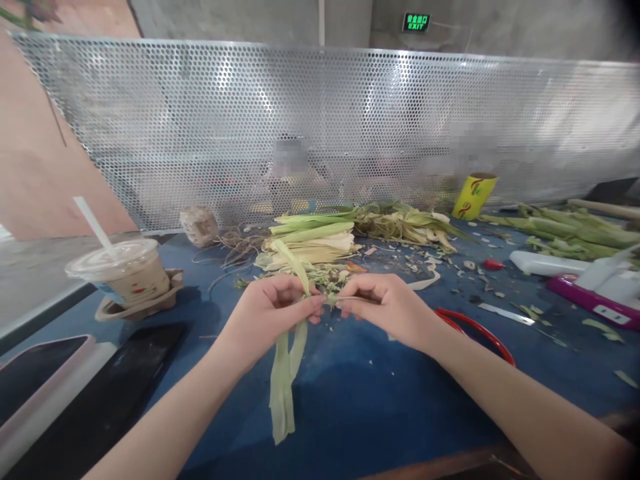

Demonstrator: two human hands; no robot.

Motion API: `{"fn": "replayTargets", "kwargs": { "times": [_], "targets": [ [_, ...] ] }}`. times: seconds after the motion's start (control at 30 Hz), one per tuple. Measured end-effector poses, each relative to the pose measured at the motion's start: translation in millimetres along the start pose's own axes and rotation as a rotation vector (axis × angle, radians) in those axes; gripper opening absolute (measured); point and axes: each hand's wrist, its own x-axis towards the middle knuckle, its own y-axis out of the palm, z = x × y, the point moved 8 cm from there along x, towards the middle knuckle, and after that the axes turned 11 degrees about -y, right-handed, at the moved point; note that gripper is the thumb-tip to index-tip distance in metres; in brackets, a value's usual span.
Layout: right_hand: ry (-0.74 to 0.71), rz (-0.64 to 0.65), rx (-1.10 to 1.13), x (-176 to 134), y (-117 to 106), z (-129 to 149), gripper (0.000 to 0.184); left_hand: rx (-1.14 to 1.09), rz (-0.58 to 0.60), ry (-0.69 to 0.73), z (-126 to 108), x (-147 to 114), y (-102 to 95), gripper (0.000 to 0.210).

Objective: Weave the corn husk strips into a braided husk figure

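Note:
My left hand [285, 303] pinches a pale green corn husk strip [283, 393]; its tails hang down toward the table's front and one end rises above the fingers. To its right, my right hand [377, 303] is closed, thumb against forefinger, on a thin twisted end of husk that runs across to the left fingertips. What lies right between the two pinches is small and partly hidden. Just behind the hands lies a stack of flattened corn husks [313, 230], green on top and cream below. Small green and pale scraps [327, 277] lie in front of that stack.
At left are an iced drink cup [130, 273] in a cardboard holder and a phone [40, 373]. At right lie a knife blade [507, 314], a red loop [480, 333], a purple-white power strip [600, 300] and more husks [580, 227]. A perforated metal screen [320, 120] stands behind a yellow roll [475, 197].

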Motion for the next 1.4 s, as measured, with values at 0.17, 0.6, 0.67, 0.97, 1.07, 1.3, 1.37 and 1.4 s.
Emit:
{"fn": "replayTargets", "kwargs": {
  "times": [0.17, 0.6, 0.67, 0.97, 1.07, 1.3, 1.37, 1.4],
  "targets": [
    [0.009, -0.010, -0.002, -0.1, -12.7, 5.8, 0.011, 0.067, 0.014, -0.007, -5.3, -2.8, 0.7, 0.012],
    [-0.164, 0.061, -0.245, -0.2, -17.6, 13.9, 0.035, -0.106, 0.308, -0.187, 9.1, -3.9, 15.8, 0.033],
    [-0.256, 0.057, -0.268, -0.8, -11.2, 21.2, 0.034, -0.094, 0.326, -0.183, 9.2, -5.8, 18.9, 0.048],
    [-0.233, 0.028, -0.071, -0.6, 6.9, 16.8, 0.010, -0.091, 0.364, -0.070, 4.1, -8.9, 32.2, 0.061],
    [-0.205, 0.002, -0.042, -1.0, 5.8, 16.1, 0.005, -0.120, 0.366, -0.044, 3.3, -8.1, 32.0, 0.064],
    [-0.061, 0.049, 0.081, -4.8, 15.9, 8.0, 0.007, -0.063, 0.272, -0.073, 4.5, -7.9, 28.9, 0.076],
    [-0.044, -0.002, 0.111, -5.4, 14.4, 5.6, 0.008, -0.057, 0.273, -0.083, 4.3, -8.6, 28.5, 0.077],
    [-0.040, -0.014, 0.138, -5.4, 14.4, 4.9, 0.008, -0.053, 0.279, -0.087, 4.3, -8.9, 28.3, 0.078]
  ]
}}
